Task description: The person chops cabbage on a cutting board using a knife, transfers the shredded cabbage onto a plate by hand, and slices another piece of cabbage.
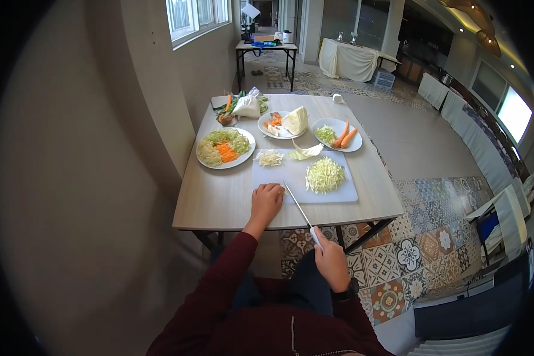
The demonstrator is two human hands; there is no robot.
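My right hand (332, 262) is wrapped round the white handle of a kitchen knife (299, 206). The knife's blade points away from me over the white cutting board (302, 194). At the board's left front edge, my left hand (267, 200) rests with its fingers curled and pressed together, close to the knife tip. Whatever lies under those fingers is hidden, though a small pale bit shows beside them. A heap of shredded cabbage (325, 175) sits on the right of the board. Behind my left hand are thin pale shreds (270, 158) and a loose cabbage leaf (304, 152).
A plate (226, 167) of shredded vegetables stands at left. Another plate (267, 130) bears a cabbage wedge (296, 121) and carrot pieces. Whole carrots (348, 137) lie on a right-hand plate (357, 144). A plastic bag (247, 107) and vegetables are at the back left, near the wall.
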